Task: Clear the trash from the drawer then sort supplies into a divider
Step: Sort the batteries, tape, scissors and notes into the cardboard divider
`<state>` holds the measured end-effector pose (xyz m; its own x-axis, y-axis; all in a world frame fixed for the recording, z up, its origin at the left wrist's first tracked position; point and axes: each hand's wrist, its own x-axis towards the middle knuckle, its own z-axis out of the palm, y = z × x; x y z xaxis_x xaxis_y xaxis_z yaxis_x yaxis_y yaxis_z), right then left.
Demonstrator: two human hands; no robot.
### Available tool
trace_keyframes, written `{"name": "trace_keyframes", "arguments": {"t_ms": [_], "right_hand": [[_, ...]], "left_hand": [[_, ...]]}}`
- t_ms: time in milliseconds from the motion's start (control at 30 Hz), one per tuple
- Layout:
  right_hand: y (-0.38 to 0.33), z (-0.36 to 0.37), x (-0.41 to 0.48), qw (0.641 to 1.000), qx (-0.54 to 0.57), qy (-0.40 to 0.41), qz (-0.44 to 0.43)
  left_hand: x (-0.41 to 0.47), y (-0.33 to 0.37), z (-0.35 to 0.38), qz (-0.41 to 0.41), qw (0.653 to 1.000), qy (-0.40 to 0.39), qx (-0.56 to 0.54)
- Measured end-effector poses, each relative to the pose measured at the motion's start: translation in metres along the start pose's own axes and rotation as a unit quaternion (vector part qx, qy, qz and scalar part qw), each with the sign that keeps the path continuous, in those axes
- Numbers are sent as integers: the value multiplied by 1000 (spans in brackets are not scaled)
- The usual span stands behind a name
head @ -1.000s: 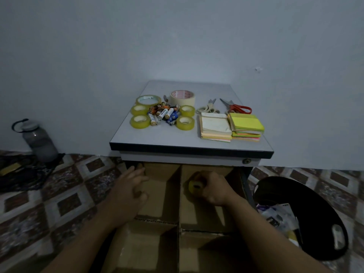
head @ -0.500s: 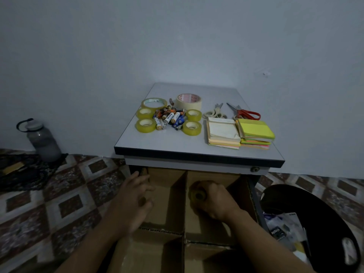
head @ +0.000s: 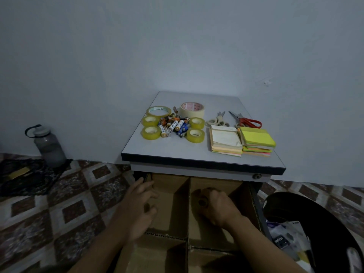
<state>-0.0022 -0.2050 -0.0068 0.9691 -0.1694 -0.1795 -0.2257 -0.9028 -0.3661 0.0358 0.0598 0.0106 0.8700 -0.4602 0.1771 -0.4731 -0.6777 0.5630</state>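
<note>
At lower centre, the right hand (head: 214,205) lowers a small tape roll (head: 202,202), pinched in its grip, into the cardboard divider's (head: 180,194) upper-right compartment, the left hand (head: 140,205) spread open alongside; the roll seems light, rigid, best held by its rim.

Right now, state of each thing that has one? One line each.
drawer: open, cardboard divider inside
right hand: shut on a tape roll, in the back right compartment
left hand: open, empty, over the back left compartment
red scissors: closed
bottle: upright, capped
trash bin: holds trash
</note>
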Motion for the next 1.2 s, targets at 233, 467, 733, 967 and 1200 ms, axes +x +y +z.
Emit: {"name": "trace_keyframes", "arguments": {"t_ms": [233,467,733,967,1200], "right_hand": [[-6,-9,-12,999,-33,-19,-21],[-20,-47,-45,997,-11,14,-75],[-56,-153,-59,990,10,59,-124],[-83,-210,0,975,8,169,-147],[-102,-212,76,974,-19,165,-155]], "left_hand": [[-2,3,-2,12,1000,9,-15],[-9,13,-16,9,998,38,-49],[17,54,-95,53,982,141,-113],[111,75,-138,67,990,121,-22],[185,78,-128,38,997,45,44]]}}
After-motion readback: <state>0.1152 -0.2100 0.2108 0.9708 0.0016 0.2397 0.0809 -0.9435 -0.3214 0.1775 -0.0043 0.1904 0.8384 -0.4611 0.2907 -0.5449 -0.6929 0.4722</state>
